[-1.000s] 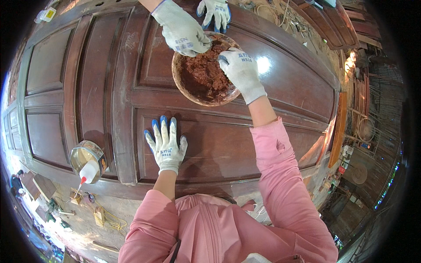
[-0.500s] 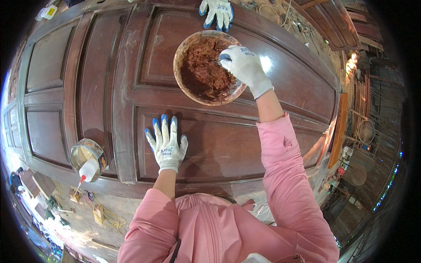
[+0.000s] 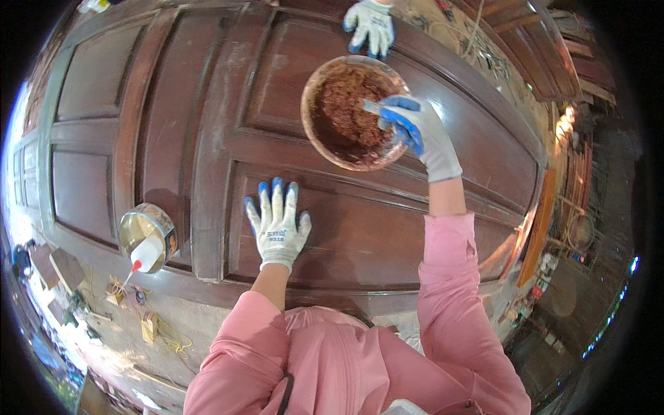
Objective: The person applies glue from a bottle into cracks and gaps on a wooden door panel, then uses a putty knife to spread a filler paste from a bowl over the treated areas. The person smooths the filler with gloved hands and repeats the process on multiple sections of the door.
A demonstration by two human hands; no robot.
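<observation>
My left hand, in a white glove with blue fingertips, lies flat on the brown wooden door panel, fingers spread. My right hand, gloved the same way, is closed around a small flat grey scraper at the right rim of a round bowl. Reddish-brown paste fills much of the bowl, and the scraper's end is over it. The part of the scraper inside my fist is hidden. Beyond the bowl, another person's gloved hand rests on the door near its far rim.
A round tin stands at the door's near left, with a white squeeze bottle with a red tip in it. Wood blocks and yellow cord lie on the floor to the left. More wooden panels stand at the far right.
My right hand has turned, so its blue palm side and the scraper now show. The whole view has shifted, moving door, bowl and tin rightward in the picture. My left hand stays flat.
</observation>
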